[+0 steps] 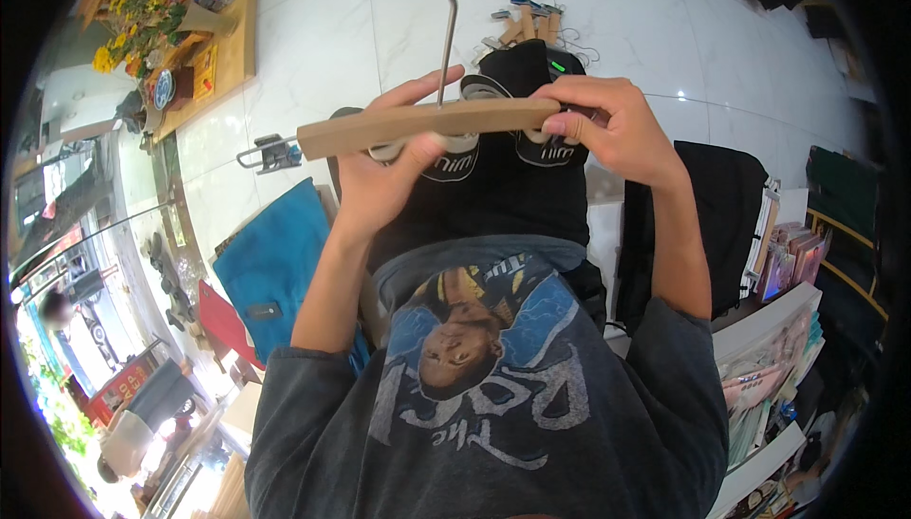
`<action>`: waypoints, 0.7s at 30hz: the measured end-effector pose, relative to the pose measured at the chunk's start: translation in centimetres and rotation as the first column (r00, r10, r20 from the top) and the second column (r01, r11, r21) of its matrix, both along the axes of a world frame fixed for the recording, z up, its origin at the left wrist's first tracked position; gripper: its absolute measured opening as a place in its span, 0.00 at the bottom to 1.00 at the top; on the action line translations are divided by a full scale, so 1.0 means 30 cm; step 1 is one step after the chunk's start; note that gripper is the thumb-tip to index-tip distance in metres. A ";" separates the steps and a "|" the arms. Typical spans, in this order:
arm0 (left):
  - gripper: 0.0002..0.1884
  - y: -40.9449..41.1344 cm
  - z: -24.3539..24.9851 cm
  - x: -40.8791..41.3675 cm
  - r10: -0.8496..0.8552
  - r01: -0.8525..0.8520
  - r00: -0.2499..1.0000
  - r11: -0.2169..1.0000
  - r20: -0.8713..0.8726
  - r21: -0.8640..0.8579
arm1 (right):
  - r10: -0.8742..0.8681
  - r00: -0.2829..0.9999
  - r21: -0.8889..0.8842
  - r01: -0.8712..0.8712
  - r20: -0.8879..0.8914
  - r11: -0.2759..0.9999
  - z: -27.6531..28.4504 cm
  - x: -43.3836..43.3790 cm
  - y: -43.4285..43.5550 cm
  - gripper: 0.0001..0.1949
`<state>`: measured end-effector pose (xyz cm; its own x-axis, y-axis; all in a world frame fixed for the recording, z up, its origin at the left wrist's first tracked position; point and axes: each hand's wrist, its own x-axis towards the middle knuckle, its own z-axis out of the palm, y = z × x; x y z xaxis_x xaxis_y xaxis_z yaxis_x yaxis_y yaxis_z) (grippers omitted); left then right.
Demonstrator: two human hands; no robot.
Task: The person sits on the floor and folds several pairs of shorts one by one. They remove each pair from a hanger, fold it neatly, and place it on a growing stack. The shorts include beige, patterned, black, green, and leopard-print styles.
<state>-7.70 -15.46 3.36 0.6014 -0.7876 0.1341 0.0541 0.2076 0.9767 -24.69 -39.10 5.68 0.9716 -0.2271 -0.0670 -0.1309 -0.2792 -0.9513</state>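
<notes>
Above my lap, both hands hold a wooden clip hanger [427, 122] level, its metal hook [451, 21] pointing away from me. Around the bar's left half, my left hand [381, 170] has its thumb on the near side and its fingers behind. At the other end my right hand [619, 127] pinches the bar between thumb and fingers, hiding that tip. A metal clip [277, 154] on a wire rod sticks out past the left end. Below the bar lie black items with white lettering [555, 152] on dark cloth over my lap, partly covered by my hands.
A pile of clip hangers [530, 24] lies on the white tiled floor ahead. Blue folded cloth [274, 263] is at my left, with red cloth beneath. A black bag or cloth [701, 227] lies at my right. A wooden table [245, 28] with flowers stands far left; a person is beyond, lower left.
</notes>
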 end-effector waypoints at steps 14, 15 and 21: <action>0.14 -0.004 -0.096 -0.118 -0.261 0.009 0.791 0.909 0.554 0.416 | -0.310 0.914 0.157 0.276 0.263 0.948 -0.101 -0.040 0.148 0.09; 0.13 0.015 -0.088 -0.106 -0.273 -0.013 0.794 0.886 0.544 0.464 | -0.390 0.860 0.285 0.304 0.329 0.909 -0.088 -0.031 0.126 0.10; 0.12 0.099 0.056 -0.008 -0.029 -0.180 0.753 0.952 0.658 0.249 | -0.734 0.577 0.326 0.659 0.359 0.677 -0.040 -0.008 -0.190 0.18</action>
<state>-7.93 -12.50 5.05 0.5096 -0.8082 0.2950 -0.6153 -0.1027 0.7815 -24.94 -44.81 4.49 0.4429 -0.8702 0.2161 0.1996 -0.1393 -0.9699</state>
